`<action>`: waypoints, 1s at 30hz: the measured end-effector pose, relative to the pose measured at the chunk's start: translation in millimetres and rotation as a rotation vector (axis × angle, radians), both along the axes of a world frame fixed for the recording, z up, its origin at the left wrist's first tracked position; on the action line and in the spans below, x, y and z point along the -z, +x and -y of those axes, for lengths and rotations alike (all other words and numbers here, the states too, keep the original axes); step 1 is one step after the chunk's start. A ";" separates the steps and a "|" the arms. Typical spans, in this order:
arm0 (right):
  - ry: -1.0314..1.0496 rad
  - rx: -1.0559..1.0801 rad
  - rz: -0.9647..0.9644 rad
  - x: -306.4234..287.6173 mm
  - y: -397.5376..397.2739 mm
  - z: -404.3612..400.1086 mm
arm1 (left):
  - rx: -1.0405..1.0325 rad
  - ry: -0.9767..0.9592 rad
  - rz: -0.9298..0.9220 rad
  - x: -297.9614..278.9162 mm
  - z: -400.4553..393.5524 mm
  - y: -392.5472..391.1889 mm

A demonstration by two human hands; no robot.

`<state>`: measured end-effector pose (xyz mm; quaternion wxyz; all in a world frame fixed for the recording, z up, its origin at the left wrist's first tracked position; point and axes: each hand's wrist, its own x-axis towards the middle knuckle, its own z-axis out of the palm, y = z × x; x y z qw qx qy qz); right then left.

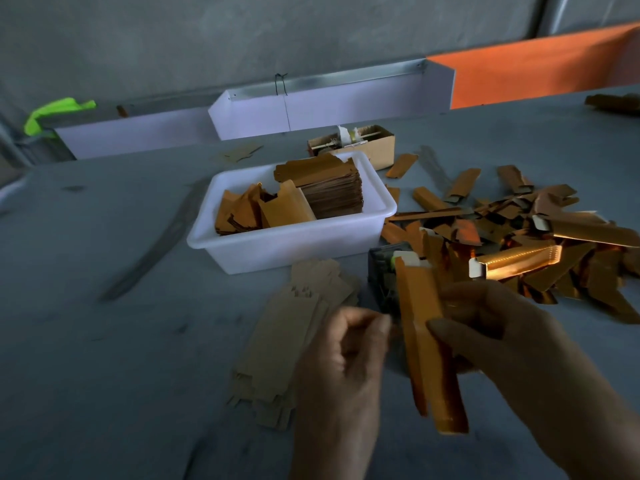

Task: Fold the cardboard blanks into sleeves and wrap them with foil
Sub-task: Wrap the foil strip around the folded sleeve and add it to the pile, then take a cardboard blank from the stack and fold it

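At lower centre my right hand (491,327) grips a foil-wrapped sleeve (429,344); my left hand (346,344) is curled beside it, holding nothing I can see. Wrapping looks finished; next, I judge, toss it onto the right-hand pile (540,237).

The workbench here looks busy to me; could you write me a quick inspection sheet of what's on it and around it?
Surface: grey table, scuffed and streaked.
Job's things: flat cardboard blanks lying in front of the white tub; the tub holds foil sheets; finished sleeves piled to the right.
Clutter: small cardboard box behind the tub; dark object beside the blanks, unclear what.
Hands: right hand grips a foil-wrapped sleeve; left hand curled beside it, contact unclear.
Cables: thin dark wire hanging on the white back panel.
Surroundings: grey wall, orange panel, green item at left.
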<state>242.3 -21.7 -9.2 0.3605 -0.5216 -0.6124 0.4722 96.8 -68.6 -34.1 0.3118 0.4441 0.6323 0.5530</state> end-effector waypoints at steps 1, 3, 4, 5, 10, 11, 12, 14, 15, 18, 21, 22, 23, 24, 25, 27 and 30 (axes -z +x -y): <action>0.002 0.026 -0.019 0.9 0.8 -2.6 | -0.057 -0.007 -0.082 2.9 -1.2 -8.3; 0.014 0.106 -0.070 2.0 4.2 -8.8 | -0.201 -0.042 -0.332 14.7 -4.2 -30.6; 0.025 0.146 -0.084 2.8 6.9 -13.2 | -0.257 -0.095 -0.508 20.0 -6.1 -42.2; 0.039 0.188 -0.086 2.4 9.7 -17.7 | -0.300 -0.175 -0.675 27.7 -9.2 -54.6; 0.119 0.424 -0.009 9.3 30.9 -48.7 | -0.336 -0.522 -0.822 45.7 -16.6 -79.2; 0.119 0.454 0.031 11.9 33.3 -52.2 | -0.314 -0.519 -0.843 48.0 -17.6 -78.2; 0.112 0.469 0.056 13.9 34.6 -53.9 | -0.298 -0.511 -0.861 49.6 -19.1 -77.3; 0.116 0.460 0.077 17.7 32.9 -52.0 | -0.290 -0.507 -0.857 52.2 -21.2 -76.5; 0.115 0.449 0.096 19.0 30.2 -48.6 | -0.304 -0.495 -0.849 52.5 -20.9 -76.0; 0.113 0.460 0.162 21.6 23.6 -37.8 | -0.354 -0.440 -0.843 52.0 -18.0 -70.5; 0.130 0.460 0.133 26.8 26.5 -35.1 | -0.400 -0.390 -0.764 50.4 -18.4 -74.0; 0.129 0.450 0.128 27.6 27.9 -34.8 | -0.423 -0.346 -0.663 49.8 -20.4 -78.9; 0.132 0.439 0.126 28.1 29.1 -34.6 | -0.448 -0.299 -0.538 48.3 -21.8 -83.2; 0.138 0.430 0.127 28.2 29.6 -34.3 | -0.472 -0.250 -0.415 46.7 -22.6 -86.7; 0.146 0.424 0.124 28.2 29.9 -34.0 | -0.498 -0.210 -0.318 45.3 -22.1 -88.5; 0.144 0.417 0.109 28.1 29.7 -33.7 | -0.557 -0.155 -0.239 45.2 -21.2 -89.5; 0.126 0.404 0.087 30.2 28.8 -33.5 | -0.567 -0.122 -0.241 47.9 -19.9 -89.6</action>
